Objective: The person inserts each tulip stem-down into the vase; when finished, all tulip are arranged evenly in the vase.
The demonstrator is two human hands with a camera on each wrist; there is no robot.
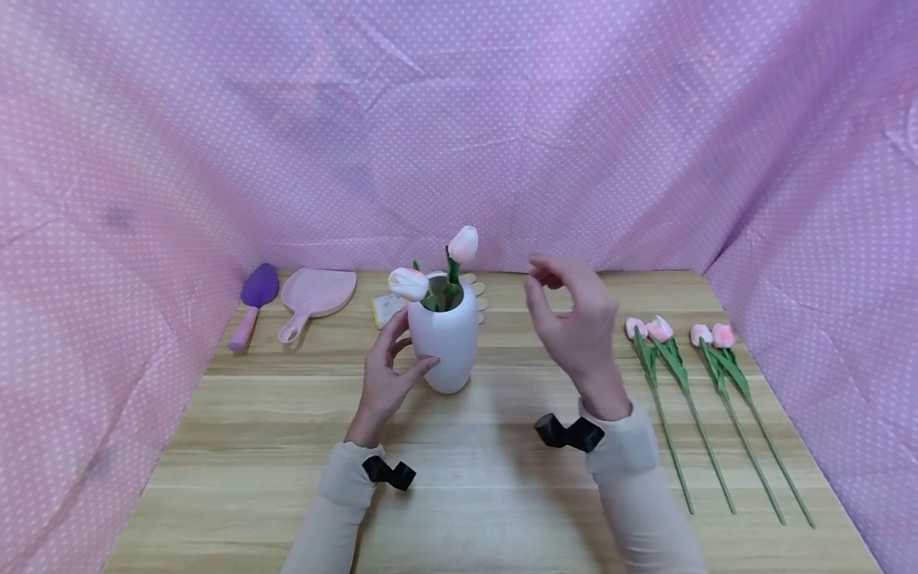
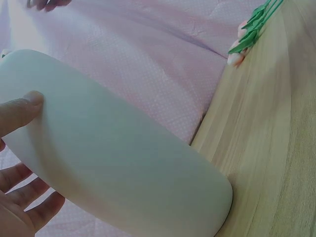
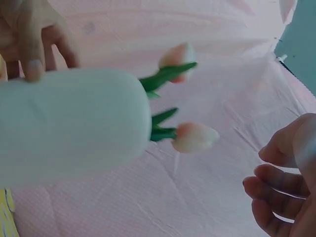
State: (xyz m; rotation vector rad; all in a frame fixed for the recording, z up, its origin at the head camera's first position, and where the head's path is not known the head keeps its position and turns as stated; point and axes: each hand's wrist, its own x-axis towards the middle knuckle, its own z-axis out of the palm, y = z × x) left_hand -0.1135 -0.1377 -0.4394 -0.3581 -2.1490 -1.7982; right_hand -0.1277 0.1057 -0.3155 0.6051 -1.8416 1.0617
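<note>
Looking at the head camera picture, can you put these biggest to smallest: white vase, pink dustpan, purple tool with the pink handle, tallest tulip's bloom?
Largest to smallest, by picture space covered:
1. White vase
2. Pink dustpan
3. Purple tool, handle included
4. Tallest tulip's bloom

The head view looks forward and down over the left fingers [image 2: 47, 210] and right fingers [image 3: 271, 192]; close behind each, a wrist view faces the shared white vase [image 1: 448, 351].

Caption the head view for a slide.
Left hand holds a white vase with two tulips; right hand hovers empty; four more tulips lie on the table.
</note>
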